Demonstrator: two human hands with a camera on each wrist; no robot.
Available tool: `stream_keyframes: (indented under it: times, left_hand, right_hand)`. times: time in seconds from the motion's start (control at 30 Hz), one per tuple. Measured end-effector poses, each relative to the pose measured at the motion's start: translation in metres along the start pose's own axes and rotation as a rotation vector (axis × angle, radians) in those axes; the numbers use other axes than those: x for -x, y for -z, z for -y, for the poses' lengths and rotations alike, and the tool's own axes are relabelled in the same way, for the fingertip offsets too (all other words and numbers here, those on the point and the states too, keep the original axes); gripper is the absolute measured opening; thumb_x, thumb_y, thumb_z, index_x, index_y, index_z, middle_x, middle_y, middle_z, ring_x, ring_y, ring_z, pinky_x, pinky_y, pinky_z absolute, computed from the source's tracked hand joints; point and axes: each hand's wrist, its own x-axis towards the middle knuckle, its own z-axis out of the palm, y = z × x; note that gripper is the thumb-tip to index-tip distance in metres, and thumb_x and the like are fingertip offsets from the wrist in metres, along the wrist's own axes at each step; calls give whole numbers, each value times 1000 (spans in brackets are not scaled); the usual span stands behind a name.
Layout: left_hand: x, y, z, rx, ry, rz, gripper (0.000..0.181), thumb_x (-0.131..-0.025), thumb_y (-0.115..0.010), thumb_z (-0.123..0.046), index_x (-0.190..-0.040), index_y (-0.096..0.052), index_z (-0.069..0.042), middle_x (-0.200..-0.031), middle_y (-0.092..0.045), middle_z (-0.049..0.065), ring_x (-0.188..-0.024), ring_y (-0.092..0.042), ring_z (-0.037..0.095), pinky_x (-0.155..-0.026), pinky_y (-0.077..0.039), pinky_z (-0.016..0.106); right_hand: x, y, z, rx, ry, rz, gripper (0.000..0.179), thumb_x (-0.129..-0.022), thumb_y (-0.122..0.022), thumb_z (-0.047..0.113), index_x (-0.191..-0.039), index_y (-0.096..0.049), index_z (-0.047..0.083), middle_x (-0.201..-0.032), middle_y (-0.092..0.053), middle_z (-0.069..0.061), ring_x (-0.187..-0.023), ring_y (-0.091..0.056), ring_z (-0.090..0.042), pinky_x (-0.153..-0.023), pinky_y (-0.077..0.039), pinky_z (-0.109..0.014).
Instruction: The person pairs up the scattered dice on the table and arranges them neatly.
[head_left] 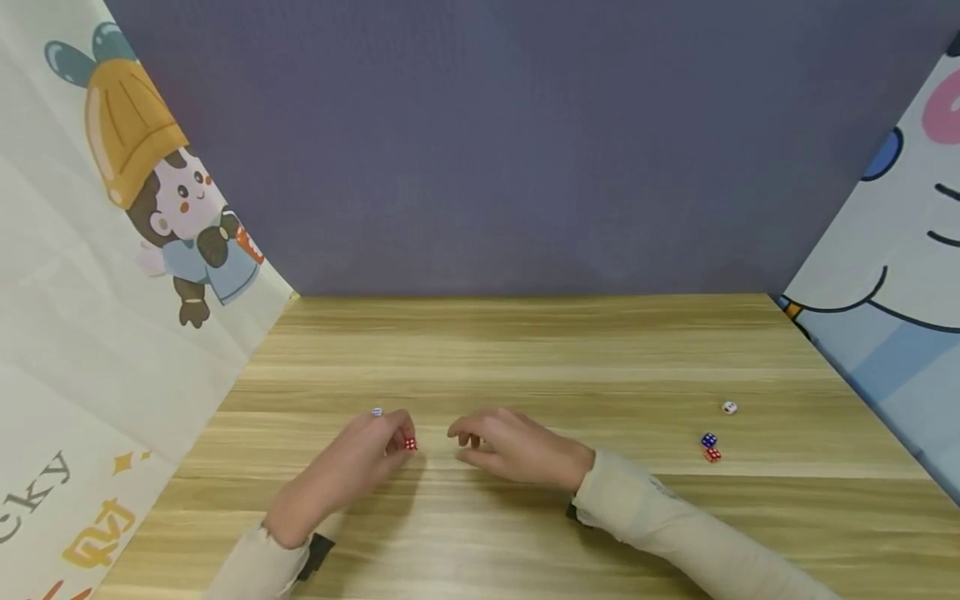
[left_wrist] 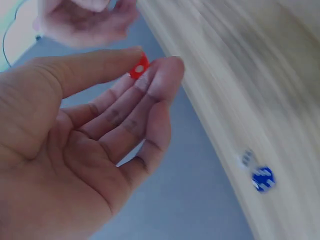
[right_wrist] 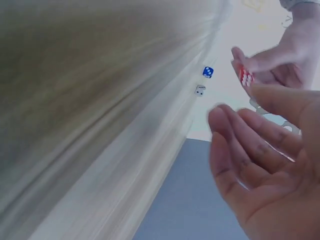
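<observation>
My left hand (head_left: 352,454) pinches a red die (head_left: 411,444) with white pips between thumb and fingertips, held a little above the wooden table. In the left wrist view the red die (left_wrist: 139,68) shows at the thumb tip. My right hand (head_left: 517,446) faces it across a small gap, with fingers loosely bent and nothing between them. Just past the left hand's knuckles, a small blue-and-white spot (head_left: 377,412) shows. The right wrist view has a blue die (right_wrist: 208,72) and a white die (right_wrist: 200,90) close together on the table.
Toward the table's right side lie a white die (head_left: 730,407), a blue die (head_left: 708,440) and a red die (head_left: 712,455), the last two nearly touching. A dark grey panel (head_left: 525,150) stands along the back edge. Printed cloths (head_left: 60,275) flank both sides.
</observation>
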Motion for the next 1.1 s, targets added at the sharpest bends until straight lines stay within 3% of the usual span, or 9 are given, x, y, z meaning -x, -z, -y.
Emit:
stream_keyframes:
  times: [0.17,0.4,0.63,0.9,1.1]
  left_hand:
    - [-18,-5,-21,-6,-122,18,15,-85,-77,-7,-86,-63,-12,-75,-64,-9,-65,-56,-1,-58,-49,19]
    - [-38,-16,-42,0,-217,37,10,-88,-76,-13,-91,-66,-12,-79,-68,-7,-68,-59,-1,-61,-50,16]
    - [-57,-27,-54,107,-312,-8,8,-91,-71,-5,-96,-67,-9,-89,-73,-1,-80,-68,5,-68,-54,17]
    - [-80,-36,-67,238,-318,-24,10,-93,-68,-2,-103,-68,-4,-97,-74,4,-89,-71,12,-76,-54,17]
    - [-98,-44,-67,351,-293,-8,7,-91,-71,-2,-97,-70,-4,-90,-74,6,-79,-71,13,-69,-55,18]
  right_hand:
    - [3,5,5,6,35,-75,26,-97,-67,22,-120,-69,8,-111,-71,-2,-91,-62,-1,-76,-54,-21]
    - [18,16,6,91,50,-174,13,-93,-71,15,-104,-76,12,-95,-73,5,-81,-61,3,-70,-54,-19]
    - [37,30,2,225,19,-247,13,-91,-72,13,-104,-74,13,-91,-72,4,-79,-65,-6,-69,-51,-16]
    - [50,42,-10,351,19,-352,12,-85,-76,9,-96,-75,13,-83,-70,7,-74,-61,-5,-68,-51,-24]
    - [56,46,-24,267,-23,-371,12,-83,-75,5,-93,-73,12,-80,-68,7,-71,-60,-5,-64,-50,-20]
